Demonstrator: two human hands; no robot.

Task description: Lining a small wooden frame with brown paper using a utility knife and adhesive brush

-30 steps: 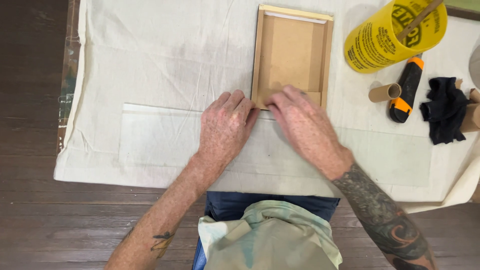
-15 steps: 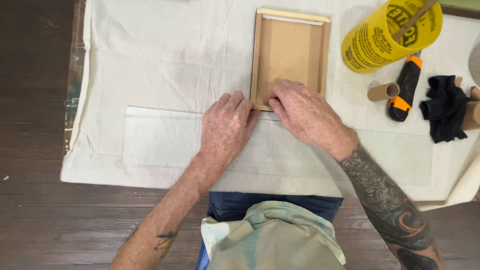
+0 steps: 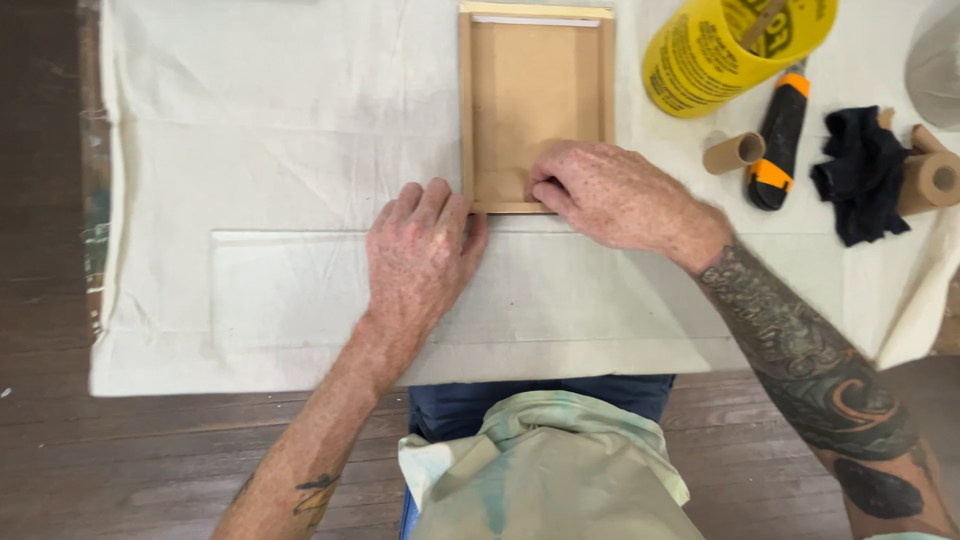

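Observation:
A small wooden frame (image 3: pixel 535 90) with a brown paper backing lies face down on a cream cloth (image 3: pixel 280 170) spread over the table. My left hand (image 3: pixel 420 255) rests flat on the cloth at the frame's near left corner, fingertips touching its edge. My right hand (image 3: pixel 615 195) lies over the frame's near right corner, fingers curled and pressing on the bottom rail and the backing. Neither hand holds anything lifted.
A yellow tub (image 3: pixel 720 50) with a stick in it stands at the back right. Beside it lie a cardboard tube (image 3: pixel 733 152), a black and orange utility knife (image 3: pixel 778 140), a black rag (image 3: pixel 860 170) and a brown paper roll (image 3: pixel 930 180). Dark wooden floor (image 3: pixel 150 460) shows below.
My right hand has slid right along the frame's near edge to its right corner. My left hand has stayed beside the left corner. The view has shifted slightly.

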